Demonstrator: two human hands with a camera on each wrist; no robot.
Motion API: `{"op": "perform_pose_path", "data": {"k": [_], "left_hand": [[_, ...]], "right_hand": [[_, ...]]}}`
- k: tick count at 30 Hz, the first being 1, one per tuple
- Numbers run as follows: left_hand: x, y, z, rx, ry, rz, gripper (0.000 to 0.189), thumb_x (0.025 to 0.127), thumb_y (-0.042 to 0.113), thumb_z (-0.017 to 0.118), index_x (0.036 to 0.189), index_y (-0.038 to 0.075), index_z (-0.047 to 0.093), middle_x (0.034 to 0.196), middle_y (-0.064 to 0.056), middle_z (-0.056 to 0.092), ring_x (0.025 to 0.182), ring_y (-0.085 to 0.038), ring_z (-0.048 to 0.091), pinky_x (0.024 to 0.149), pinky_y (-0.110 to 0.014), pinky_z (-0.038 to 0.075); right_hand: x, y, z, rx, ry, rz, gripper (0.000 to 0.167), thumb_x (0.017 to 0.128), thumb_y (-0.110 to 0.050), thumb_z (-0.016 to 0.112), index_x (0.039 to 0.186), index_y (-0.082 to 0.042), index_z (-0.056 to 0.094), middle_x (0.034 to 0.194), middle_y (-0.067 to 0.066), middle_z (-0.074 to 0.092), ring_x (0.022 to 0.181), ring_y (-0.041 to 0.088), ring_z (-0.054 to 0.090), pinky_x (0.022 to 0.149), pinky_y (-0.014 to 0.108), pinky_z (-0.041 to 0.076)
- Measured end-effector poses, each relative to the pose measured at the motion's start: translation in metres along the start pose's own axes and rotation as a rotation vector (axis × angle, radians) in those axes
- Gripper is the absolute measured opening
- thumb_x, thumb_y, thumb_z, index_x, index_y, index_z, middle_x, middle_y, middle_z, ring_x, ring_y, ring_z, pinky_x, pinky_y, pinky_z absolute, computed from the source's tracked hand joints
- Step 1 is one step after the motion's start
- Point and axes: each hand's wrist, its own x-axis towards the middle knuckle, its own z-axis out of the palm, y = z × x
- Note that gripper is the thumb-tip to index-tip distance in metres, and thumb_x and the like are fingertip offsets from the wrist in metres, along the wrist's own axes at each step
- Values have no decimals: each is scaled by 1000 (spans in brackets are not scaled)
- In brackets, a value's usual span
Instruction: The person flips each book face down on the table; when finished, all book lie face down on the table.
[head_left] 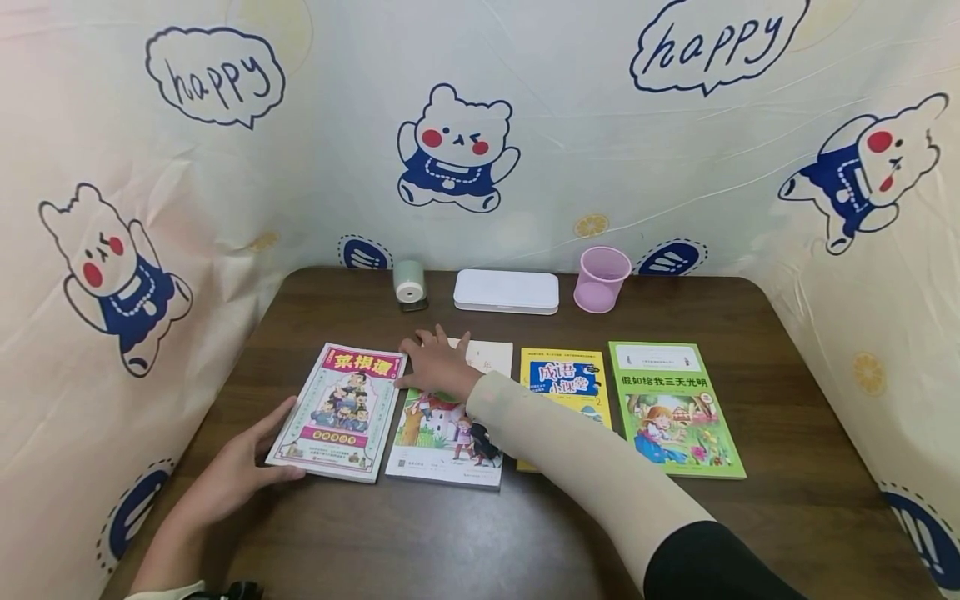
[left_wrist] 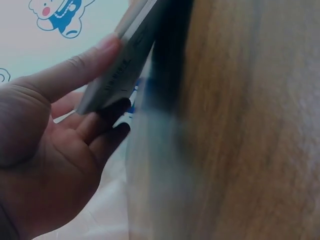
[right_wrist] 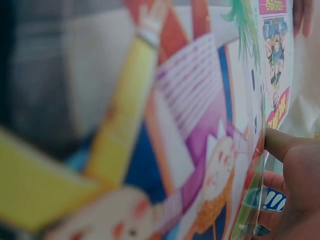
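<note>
My left hand (head_left: 228, 471) holds the left edge of a pink-and-white book (head_left: 347, 412), thumb at the lower edge. In the left wrist view, the book (left_wrist: 120, 75) sits between thumb and fingers. My right hand (head_left: 438, 367) reaches over the upper left of a picture book (head_left: 442, 437), fingers spread, thumb close to the pink book's upper right corner. The right wrist view shows that thumb at the picture book's edge (right_wrist: 200, 125); contact is hard to judge. Under the right forearm lies a partly hidden yellow book (head_left: 562, 375). A green book (head_left: 675, 408) is farther right.
Along the back of the dark wooden table (head_left: 480, 533) stand a pale green sharpener-like device (head_left: 409, 283), a white flat case (head_left: 506, 290) and a pink cup (head_left: 602, 279). A printed cloth (head_left: 555, 167) hangs behind and at both sides.
</note>
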Motion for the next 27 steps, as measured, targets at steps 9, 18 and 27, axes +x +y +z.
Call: {"op": "perform_pose_path", "data": {"k": [9, 18, 27], "left_hand": [[-3, 6, -3, -119, 68, 31, 107, 85, 26, 86, 166, 19, 18, 161, -28, 37, 112, -18, 65, 81, -10, 50], [-3, 14, -3, -177, 160, 103, 93, 87, 15, 85, 162, 7, 30, 158, -31, 39, 95, 1, 60, 73, -12, 52], [-6, 27, -1, -199, 194, 153, 88, 89, 10, 81, 162, 16, 33, 159, -29, 39, 102, 5, 58, 78, -11, 53]], "right_hand": [[2, 1, 2, 5, -2, -1, 65, 90, -66, 68, 147, -39, 52, 168, 2, 31, 157, 40, 16, 115, 80, 7], [0, 0, 0, 5, -3, -8, 68, 91, -66, 66, 150, -36, 49, 168, 4, 31, 157, 41, 17, 115, 81, 8], [-3, 0, -4, 10, -3, -11, 70, 91, -67, 66, 152, -38, 48, 168, 2, 32, 157, 40, 17, 116, 80, 8]]}}
